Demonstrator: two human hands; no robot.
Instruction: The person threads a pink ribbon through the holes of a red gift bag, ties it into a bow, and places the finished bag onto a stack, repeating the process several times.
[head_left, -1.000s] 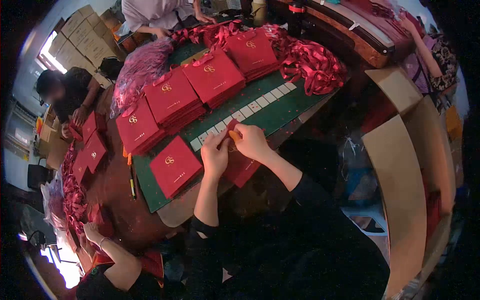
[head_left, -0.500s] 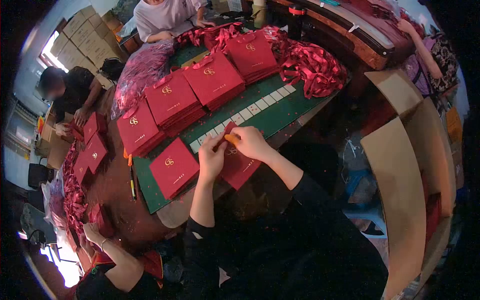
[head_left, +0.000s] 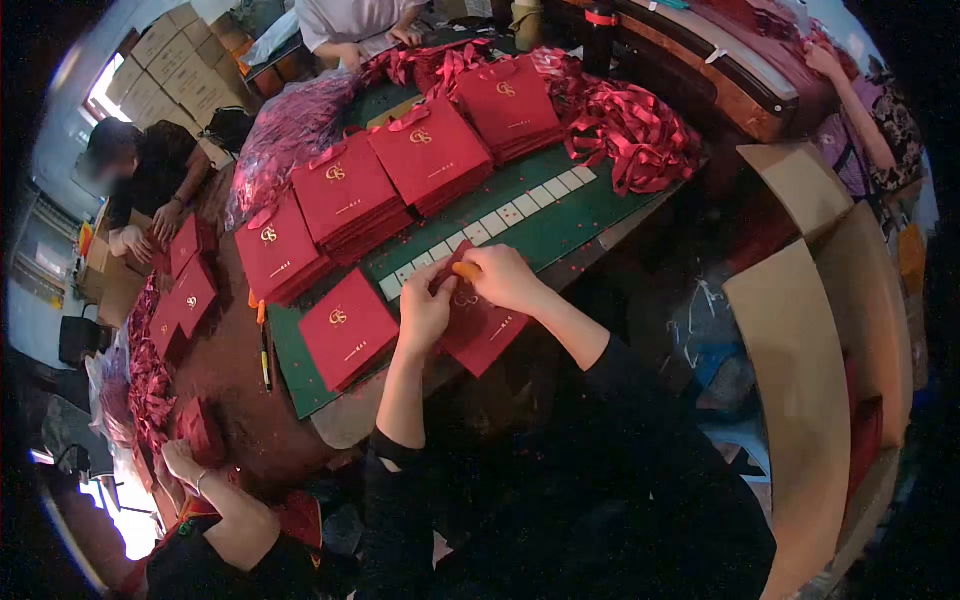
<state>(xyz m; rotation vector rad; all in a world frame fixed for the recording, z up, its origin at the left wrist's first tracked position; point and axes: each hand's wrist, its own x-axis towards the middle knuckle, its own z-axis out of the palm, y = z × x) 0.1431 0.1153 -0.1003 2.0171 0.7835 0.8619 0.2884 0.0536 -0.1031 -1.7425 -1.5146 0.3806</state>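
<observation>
A red paper bag point(head_left: 486, 338) with a faint gold logo is held at its top edge between my two hands. My left hand point(head_left: 425, 308) pinches the upper left part. My right hand point(head_left: 500, 279) is closed at the upper right, with something orange point(head_left: 466, 270) at its thumb and fingertips. Just left of my hands lies a small stack of red bags point(head_left: 347, 332) on the green mat point(head_left: 290, 350). Behind, larger stacks of red bags point(head_left: 430, 155) stand in a row. A strip of white cards point(head_left: 511, 214) runs across the mat beyond my hands.
Red ribbons point(head_left: 640, 135) are heaped at the mat's back right. An open cardboard box point(head_left: 790, 400) stands at the right. Co-workers sit at the left, lower left, back and far right. A yellow-black pen point(head_left: 266, 360) lies left of the mat. A dark bottle point(head_left: 600, 40) stands behind.
My hands and the held bag stay in nearly the same place, with a slight shift of the fingers. The whole view has shifted slightly.
</observation>
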